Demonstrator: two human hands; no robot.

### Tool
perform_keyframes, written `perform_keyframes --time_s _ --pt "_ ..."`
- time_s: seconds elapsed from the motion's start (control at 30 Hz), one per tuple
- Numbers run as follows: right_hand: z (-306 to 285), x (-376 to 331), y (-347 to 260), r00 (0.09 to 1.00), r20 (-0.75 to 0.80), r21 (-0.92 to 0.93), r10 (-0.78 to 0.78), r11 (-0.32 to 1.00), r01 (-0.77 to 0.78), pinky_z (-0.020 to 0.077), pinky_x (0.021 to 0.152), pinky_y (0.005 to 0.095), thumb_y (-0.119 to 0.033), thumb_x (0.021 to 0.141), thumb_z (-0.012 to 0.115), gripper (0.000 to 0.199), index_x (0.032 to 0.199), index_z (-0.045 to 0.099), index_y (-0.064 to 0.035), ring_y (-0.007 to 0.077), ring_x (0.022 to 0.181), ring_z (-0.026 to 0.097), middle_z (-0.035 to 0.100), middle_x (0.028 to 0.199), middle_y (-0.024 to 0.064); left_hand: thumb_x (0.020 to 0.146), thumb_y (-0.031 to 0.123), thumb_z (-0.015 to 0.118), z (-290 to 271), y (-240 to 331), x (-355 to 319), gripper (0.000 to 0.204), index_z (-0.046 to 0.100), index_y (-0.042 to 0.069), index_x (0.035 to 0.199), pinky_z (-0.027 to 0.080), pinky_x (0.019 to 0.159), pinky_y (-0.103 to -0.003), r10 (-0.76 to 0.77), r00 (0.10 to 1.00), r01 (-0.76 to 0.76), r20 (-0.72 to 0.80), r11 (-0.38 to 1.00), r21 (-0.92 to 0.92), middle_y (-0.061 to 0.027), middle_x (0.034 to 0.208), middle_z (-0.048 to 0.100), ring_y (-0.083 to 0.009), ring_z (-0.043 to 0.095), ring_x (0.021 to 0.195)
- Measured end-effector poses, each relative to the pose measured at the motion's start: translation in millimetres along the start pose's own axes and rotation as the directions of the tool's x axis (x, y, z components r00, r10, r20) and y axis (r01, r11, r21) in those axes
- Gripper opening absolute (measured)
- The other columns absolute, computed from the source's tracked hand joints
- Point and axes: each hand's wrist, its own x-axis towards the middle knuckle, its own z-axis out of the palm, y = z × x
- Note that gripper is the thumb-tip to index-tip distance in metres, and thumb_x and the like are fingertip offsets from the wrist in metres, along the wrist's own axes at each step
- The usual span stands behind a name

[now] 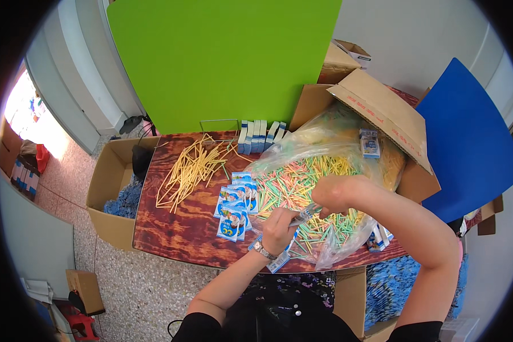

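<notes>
A small clear packet [306, 214] is being pinched between both hands, just above the one big clear bag of pastel straws [302, 188]. The left hand [278, 225] is grasping its near end with closed fingers; the right hand [330, 195] is clenching around the far end. On the wooden surface [176, 228], left of the bag, about six blue-and-white packets [233, 208] are overlapping beside one loose heap of yellow straws [191, 168]. Two open cardboard boxes are flanking them, one [105, 188] left, one [382, 114] behind.

Table: we note a dark red-brown wooden table top [171, 228], grained, slightly glossy.
Bag: clear crinkled plastic bag [302, 148], shiny.
Sticks: thin pastel-coloured sticks [290, 182], matt.
Box: brown corrugated cardboard box [382, 108], matt.
</notes>
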Motion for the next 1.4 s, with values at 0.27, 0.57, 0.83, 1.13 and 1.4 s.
perform_keyframes --time_s 0.27,0.57,0.83,1.13,1.4 --pt "23.6 18.3 3.0 0.962 -0.206 -0.279 -0.18 0.953 0.118 0.0564 0.07 0.0371 -0.021 0.08 0.071 0.025 0.085 0.068 0.0033 0.0249 0.081 0.07 0.071 0.084 0.0145 0.066 -0.005 0.074 8.1 5.6 6.3 0.027 0.062 0.001 0.09 0.047 0.056 -0.035 -0.023 1.0 0.023 0.01 1.0 -0.015 -0.0118 0.079 0.061 -0.0282 0.06 0.067" --pt "6.5 -6.2 -2.4 0.919 -0.393 -0.116 -0.016 0.993 -0.032 0.0552 0.074 0.0427 -0.018 0.077 0.074 0.063 0.128 0.042 0.0031 0.0355 0.091 0.067 0.068 0.097 0.0192 0.075 0.003 0.076 38.4 -7.3 14.6 0.029 0.064 0.002 0.101 0.053 0.061 -0.03 -0.314 0.932 0.36 0.182 0.86 -0.36 -0.0105 0.089 0.064 -0.0214 0.065 0.078" --pt "44.8 -8.3 69.3 0.56 -0.811 0.018 -0.17 0.949 0.314 0.0507 0.069 0.0451 -0.022 0.084 0.07 0.05 0.129 0.053 -0.0085 0.038 0.081 0.064 0.065 0.093 0.0193 0.09 -0.001 0.061 49.7 -29.8 19.4 0.023 0.061 0.002 0.113 0.052 0.078 -0.024 -0.416 0.805 0.593 0.422 0.567 -0.572 -0.0023 0.099 0.065 -0.009 0.061 0.089" --pt "87.0 55.2 24.4 0.286 -0.955 0.109 -0.075 0.81 0.576 0.0519 0.067 0.0385 -0.01 0.087 0.064 0.032 0.119 0.063 -0.01 0.0327 0.075 0.064 0.066 0.092 0.0146 0.091 0.008 0.057 -39.4 -44.7 -10.0 0.022 0.064 0.006 0.112 0.049 0.08 -0.033 -0.364 0.87 0.368 0.331 0.928 0.053 -0.0107 0.102 0.06 -0.0256 0.06 0.094" --pt "168.3 151.3 76.1 0.509 -0.821 0.45 0.256 0.84 0.303 0.0524 0.073 0.0418 -0.023 0.086 0.064 0.018 0.096 0.067 -0.0075 0.0323 0.084 0.065 0.068 0.092 0.0134 0.09 0.015 0.063 -153.6 -118.8 -102.1 0.021 0.068 0.001 0.105 0.046 0.061 -0.031 -0.716 0.683 0.694 0.144 0.698 0.175 -0.0107 0.078 0.063 -0.0176 0.058 0.067"
